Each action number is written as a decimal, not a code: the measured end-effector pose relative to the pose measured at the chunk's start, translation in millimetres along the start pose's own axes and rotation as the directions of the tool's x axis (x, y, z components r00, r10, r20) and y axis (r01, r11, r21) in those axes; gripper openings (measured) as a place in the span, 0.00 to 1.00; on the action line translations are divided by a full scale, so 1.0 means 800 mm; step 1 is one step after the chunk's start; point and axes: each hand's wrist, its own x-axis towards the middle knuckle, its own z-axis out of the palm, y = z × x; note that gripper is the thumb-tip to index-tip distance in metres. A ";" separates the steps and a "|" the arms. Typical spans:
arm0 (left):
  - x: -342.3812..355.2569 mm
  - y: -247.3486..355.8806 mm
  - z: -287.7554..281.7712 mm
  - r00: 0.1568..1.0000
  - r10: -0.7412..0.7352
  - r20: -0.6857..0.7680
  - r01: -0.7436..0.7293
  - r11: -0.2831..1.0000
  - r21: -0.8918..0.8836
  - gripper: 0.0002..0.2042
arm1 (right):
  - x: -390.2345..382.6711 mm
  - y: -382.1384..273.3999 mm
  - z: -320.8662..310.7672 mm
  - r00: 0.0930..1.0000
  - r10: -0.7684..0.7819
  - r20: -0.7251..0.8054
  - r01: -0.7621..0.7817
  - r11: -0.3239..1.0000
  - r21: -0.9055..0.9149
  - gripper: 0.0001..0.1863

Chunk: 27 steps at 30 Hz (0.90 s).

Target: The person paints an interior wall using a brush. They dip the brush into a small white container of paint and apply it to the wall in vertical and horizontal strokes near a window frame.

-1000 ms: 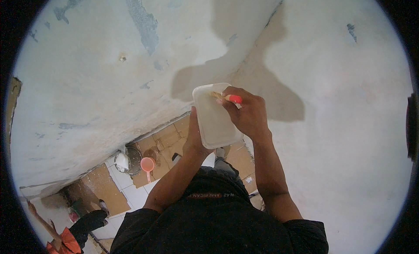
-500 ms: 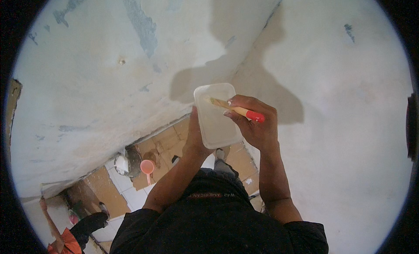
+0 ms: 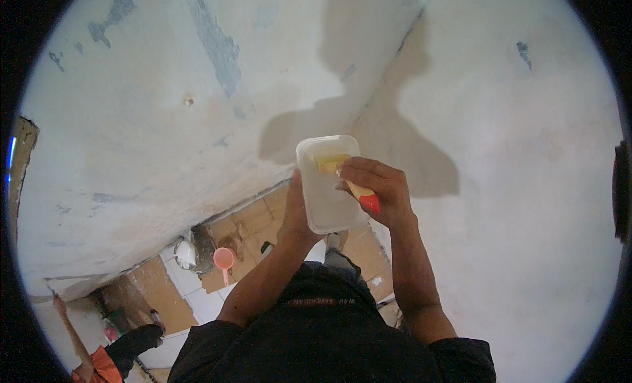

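A whitish rectangular plastic tub is held up in front of my body. My left hand grips it from its left side and underneath, with most of the fingers hidden behind it. Over the tub's right rim, my right hand is closed round a paintbrush with a pale wooden handle and a red end. The brush's yellowish bristles are inside the tub, near its far end. How much the tub contains is hard to make out.
Patchy pale walls meet at a corner ahead. Below left, a pink dipper and a bucket stand on a floor of white tiles and cardboard. A co-worker in orange reaches toward the wall at the lower left.
The brush has turned in my right hand: its red end points lower and its bristles show their broad side. The tub sits slightly lower in view. The co-worker's hand has moved left.
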 end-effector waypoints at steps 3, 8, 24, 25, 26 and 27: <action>-0.004 -0.001 0.008 1.000 -0.022 0.003 0.022 1.000 -0.011 0.28 | 0.000 0.007 0.008 0.998 -0.037 -0.060 0.035 0.999 -0.034 0.16; -0.006 -0.001 0.007 1.000 -0.023 0.021 0.023 1.000 -0.018 0.32 | -0.003 0.009 0.012 0.990 -0.088 -0.107 0.081 0.994 -0.073 0.16; -0.007 -0.001 0.012 1.000 -0.008 -0.014 0.008 1.000 -0.018 0.28 | -0.004 -0.014 0.008 0.985 0.069 -0.159 -0.070 0.998 0.000 0.14; -0.006 -0.001 0.011 1.000 0.008 -0.025 -0.007 1.000 0.015 0.26 | -0.004 -0.018 0.005 0.985 0.068 -0.159 -0.069 0.998 -0.001 0.14; -0.007 -0.001 0.010 1.000 0.009 -0.024 -0.008 1.000 0.015 0.26 | -0.004 -0.022 0.002 0.975 0.115 -0.187 -0.120 0.993 -0.011 0.12; -0.008 -0.002 0.007 1.000 0.005 -0.024 -0.005 1.000 -0.001 0.25 | -0.004 -0.026 0.000 0.963 0.162 -0.216 -0.170 0.985 -0.020 0.11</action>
